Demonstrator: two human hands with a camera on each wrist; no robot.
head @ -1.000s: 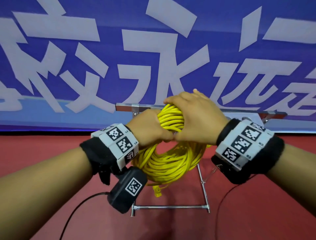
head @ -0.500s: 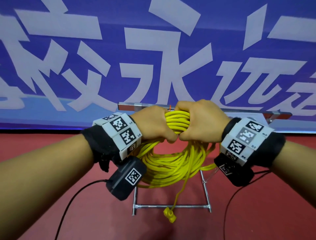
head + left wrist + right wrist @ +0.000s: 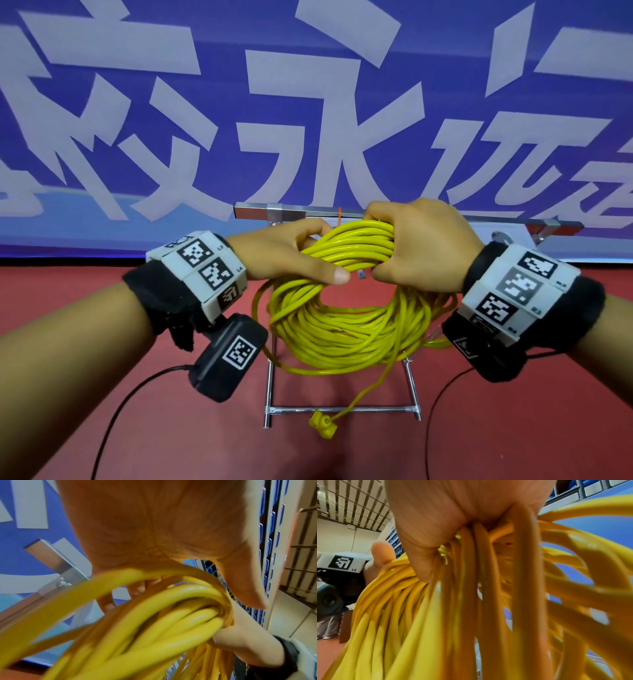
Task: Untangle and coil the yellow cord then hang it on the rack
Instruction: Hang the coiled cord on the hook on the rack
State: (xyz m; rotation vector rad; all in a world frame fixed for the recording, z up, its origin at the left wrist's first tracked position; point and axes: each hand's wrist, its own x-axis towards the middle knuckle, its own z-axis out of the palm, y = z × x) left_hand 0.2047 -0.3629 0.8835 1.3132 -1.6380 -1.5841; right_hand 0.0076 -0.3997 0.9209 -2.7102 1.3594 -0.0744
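Note:
The yellow cord (image 3: 346, 329) is wound into a thick coil that hangs in front of the metal rack (image 3: 253, 210). My left hand (image 3: 294, 255) grips the top of the coil from the left, thumb across the front. My right hand (image 3: 414, 250) grips the same bundle from the right, close under the rack's top bar. One loose end with a yellow plug (image 3: 322, 425) dangles down to the rack's lower bar (image 3: 342, 409). In the left wrist view the cord (image 3: 154, 628) runs under my palm; in the right wrist view the strands (image 3: 471, 601) drop from my fist.
A blue banner with large white characters (image 3: 308, 102) stands behind the rack. The floor (image 3: 513, 428) is red. Black cables (image 3: 113, 411) from the wrist cameras trail over the floor. A person's legs (image 3: 327, 628) show far off in the right wrist view.
Both hands have shifted on the coil's top, near the top bar. A loose end with the plug has slipped out and now hangs lower, down to the bottom bar.

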